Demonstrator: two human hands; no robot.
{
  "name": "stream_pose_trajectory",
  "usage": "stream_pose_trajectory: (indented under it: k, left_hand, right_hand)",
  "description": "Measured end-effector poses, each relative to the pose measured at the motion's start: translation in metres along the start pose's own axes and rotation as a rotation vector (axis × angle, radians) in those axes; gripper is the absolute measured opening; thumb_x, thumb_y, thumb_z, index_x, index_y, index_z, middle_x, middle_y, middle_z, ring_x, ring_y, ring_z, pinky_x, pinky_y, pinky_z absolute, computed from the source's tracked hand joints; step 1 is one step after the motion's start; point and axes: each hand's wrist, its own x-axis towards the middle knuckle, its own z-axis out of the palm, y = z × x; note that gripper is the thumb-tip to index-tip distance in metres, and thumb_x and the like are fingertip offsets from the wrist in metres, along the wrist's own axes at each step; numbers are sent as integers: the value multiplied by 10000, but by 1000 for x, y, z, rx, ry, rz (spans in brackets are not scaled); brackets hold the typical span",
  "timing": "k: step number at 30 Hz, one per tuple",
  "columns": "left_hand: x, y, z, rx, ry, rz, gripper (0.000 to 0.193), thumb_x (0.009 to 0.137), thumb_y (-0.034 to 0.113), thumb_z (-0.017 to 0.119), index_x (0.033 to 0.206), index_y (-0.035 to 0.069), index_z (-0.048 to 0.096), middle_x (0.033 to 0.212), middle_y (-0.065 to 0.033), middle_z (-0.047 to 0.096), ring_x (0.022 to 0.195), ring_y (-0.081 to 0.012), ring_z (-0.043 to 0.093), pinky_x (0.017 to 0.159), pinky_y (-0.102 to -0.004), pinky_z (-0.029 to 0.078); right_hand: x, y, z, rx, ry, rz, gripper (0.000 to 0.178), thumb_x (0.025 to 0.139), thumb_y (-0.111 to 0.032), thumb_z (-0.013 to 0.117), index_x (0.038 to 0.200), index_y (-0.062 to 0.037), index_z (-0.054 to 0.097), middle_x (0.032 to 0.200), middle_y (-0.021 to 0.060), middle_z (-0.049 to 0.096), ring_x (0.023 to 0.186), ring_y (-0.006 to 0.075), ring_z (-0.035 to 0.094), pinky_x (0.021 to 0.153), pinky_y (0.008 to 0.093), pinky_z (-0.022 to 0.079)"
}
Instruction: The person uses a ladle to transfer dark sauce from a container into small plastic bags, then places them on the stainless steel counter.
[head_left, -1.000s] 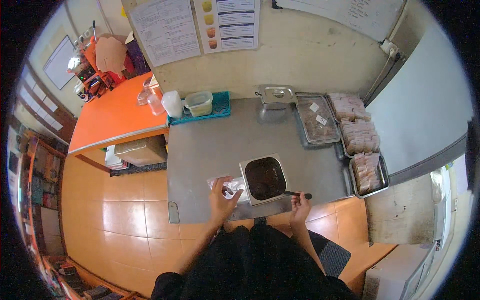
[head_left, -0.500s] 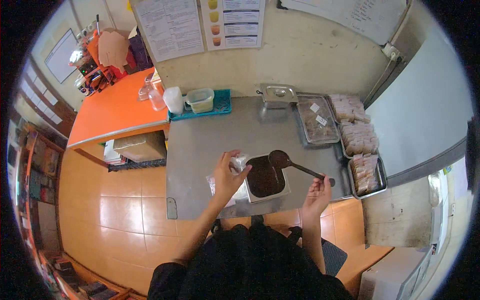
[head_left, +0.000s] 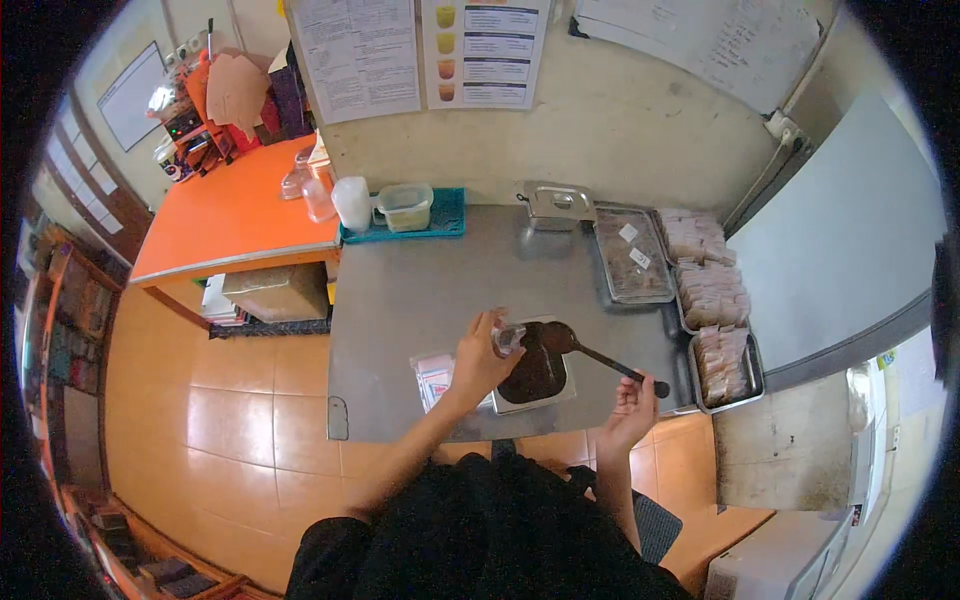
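A square steel pan (head_left: 540,404) holding a dark brown mass stands near the table's front edge. My right hand (head_left: 629,415) is closed on the dark handle of a ladle (head_left: 606,360). The ladle's brown-coated bowl is at the far right part of the pan, and whether it touches the contents I cannot tell. My left hand (head_left: 481,362) grips a small clear plastic container (head_left: 508,339) at the pan's far left corner, beside the ladle's bowl. Next to my left wrist lies a flat clear packet (head_left: 433,377) with printed paper, partly covered by my arm.
Trays of stacked small packets (head_left: 722,368) line the right edge, beside a covered flat tray (head_left: 634,255) and a lidded steel pan (head_left: 557,206). A teal tray (head_left: 450,212) with plastic tubs sits far left. An orange counter (head_left: 225,210) adjoins the steel table (head_left: 450,270).
My left hand has moved right with the clear container, closer to the ladle's bowl. The ladle's bowl sits slightly lower in view, and the packet by my wrist shows more. The whole view has shifted slightly.
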Motion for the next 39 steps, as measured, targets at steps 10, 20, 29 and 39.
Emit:
stream_pose_trajectory:
  k: [10,20,29,39]
  left_hand:
    - [3,17,25,-65,-105,70,661,695,109,807,1279,62,501,1041,-161,606,764,-278,653,665,-374,539]
    - [8,21,31,-151,-105,115,652,676,77,793,1270,78,524,991,-136,598,702,-260,614,613,-361,527]
    - [7,20,32,-128,-98,70,677,667,80,808,1278,79,516,1000,-150,606,835,-305,633,677,-369,546]
    - [6,16,7,-120,-122,2,572,664,116,825,1165,58,557,991,-146,606,884,-314,621,737,-392,538]
  right_hand:
    - [-22,-36,37,-366,-166,-401,275,1000,-210,501,991,37,622,755,106,634,607,139,578,586,248,463]
    - [-35,-56,32,-671,-711,-1137,143,902,-65,554,930,44,642,738,135,679,604,220,648,569,320,511]
    - [-24,-31,27,-332,-257,-490,267,978,-226,538,987,28,620,747,94,636,668,143,587,646,257,475]
    - [-6,28,-41,-192,125,62,294,954,-259,556,1002,16,648,887,94,664,816,143,609,738,235,475]
